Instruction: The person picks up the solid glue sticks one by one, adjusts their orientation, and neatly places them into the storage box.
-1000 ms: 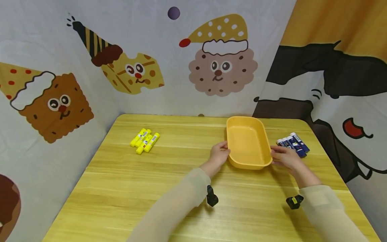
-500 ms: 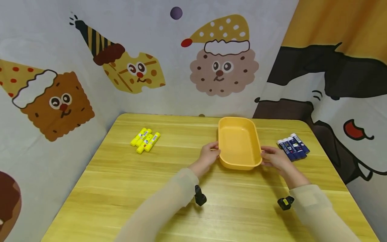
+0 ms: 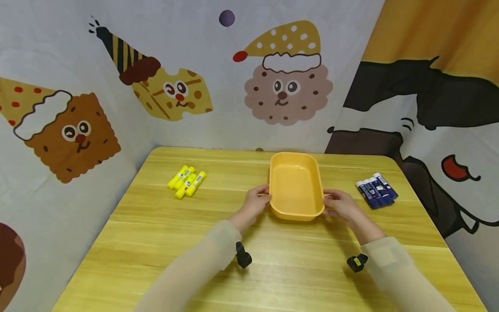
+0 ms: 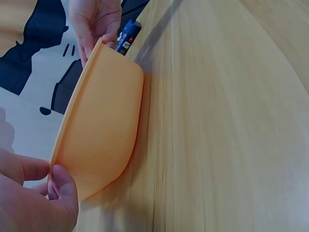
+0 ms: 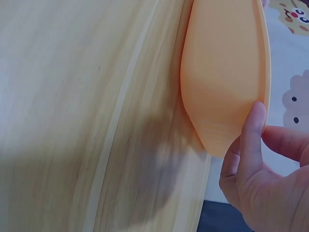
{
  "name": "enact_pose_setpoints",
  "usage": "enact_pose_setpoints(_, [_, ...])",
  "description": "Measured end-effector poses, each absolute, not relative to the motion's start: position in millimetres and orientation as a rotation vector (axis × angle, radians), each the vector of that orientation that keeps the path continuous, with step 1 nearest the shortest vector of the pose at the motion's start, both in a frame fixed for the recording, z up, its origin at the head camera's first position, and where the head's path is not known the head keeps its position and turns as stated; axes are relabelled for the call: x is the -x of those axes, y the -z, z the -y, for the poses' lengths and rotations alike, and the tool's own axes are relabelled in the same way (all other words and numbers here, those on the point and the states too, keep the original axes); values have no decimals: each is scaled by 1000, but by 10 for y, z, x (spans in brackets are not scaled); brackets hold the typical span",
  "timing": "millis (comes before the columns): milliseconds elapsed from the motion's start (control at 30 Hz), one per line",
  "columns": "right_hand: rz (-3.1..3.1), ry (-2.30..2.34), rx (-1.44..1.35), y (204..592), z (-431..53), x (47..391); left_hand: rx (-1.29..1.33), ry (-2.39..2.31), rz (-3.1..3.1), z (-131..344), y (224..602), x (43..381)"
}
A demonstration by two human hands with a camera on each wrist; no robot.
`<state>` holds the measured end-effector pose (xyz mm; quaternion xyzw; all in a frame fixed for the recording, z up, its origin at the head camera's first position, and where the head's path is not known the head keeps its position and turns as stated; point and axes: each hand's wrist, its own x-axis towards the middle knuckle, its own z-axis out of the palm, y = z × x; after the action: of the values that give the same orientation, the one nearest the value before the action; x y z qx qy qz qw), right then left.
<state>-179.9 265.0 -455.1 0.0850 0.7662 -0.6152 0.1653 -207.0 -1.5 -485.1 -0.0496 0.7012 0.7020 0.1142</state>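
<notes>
A shallow orange-yellow plastic tray (image 3: pixel 296 186) with rounded corners stands near the middle of the table in the head view, with nothing inside it. My left hand (image 3: pixel 255 203) pinches its left rim between thumb and fingers, as the left wrist view shows with the hand (image 4: pixel 36 193) at the tray's edge. On the opposite side my right hand (image 3: pixel 343 206) pinches the right rim. In the right wrist view the right hand (image 5: pixel 265 164) has a finger along the outer wall and the thumb over the rim. The tray's underside is close over the wood.
Several yellow glue sticks (image 3: pixel 187 181) lie side by side at the table's left. Several dark blue glue sticks with white caps (image 3: pixel 376 190) lie at the right, beyond my right hand. A cartoon-printed cloth (image 3: pixel 226 108) hangs behind the wooden table (image 3: pixel 156 242).
Both hands have moved left together, carrying the tray from beside the blue glue sticks to nearer the table's middle. Both sets of glue sticks stayed in place.
</notes>
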Motion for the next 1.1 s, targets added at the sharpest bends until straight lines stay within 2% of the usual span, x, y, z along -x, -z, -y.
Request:
enact_pose_setpoints(833, [-2001, 1832, -200, 4579, -2247, 1816, 213, -1950, -2134, 456, 4726, 2103])
enact_pose_setpoints(1100, [-2103, 1592, -163, 4454, -2283, 1918, 240, -1901, -2171, 510, 4711, 2127])
